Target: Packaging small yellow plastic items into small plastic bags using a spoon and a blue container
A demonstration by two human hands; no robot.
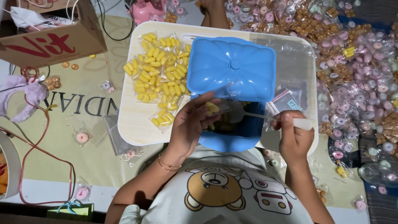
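From the camera on my head, I look down at my two hands over a small pale desk [128, 120] on my lap.

My left hand [191, 124] is closed around a little clear bag [215, 108] with yellow candies in it. I hold it just over the open part of a blue box [226, 139]. The box's blue lid [232, 68] is pushed back, so only the near end of the box is open. I can see more yellow things inside the box, but they are dark and hard to make out.

My right hand [293, 135] is pinched shut on the handle of a white scoop [269, 117]. The scoop end points left, right beside the little bag. My two hands are near each other but not touching.

On the desk, left of the lid, lies a heap of small bags of yellow candies [159, 76]. Some empty clear bags [286, 99] lie to the right of the box.

On the floor to the right are lots of pink and orange candy bags [356, 74]. A cardboard box [49, 37] sits far left.
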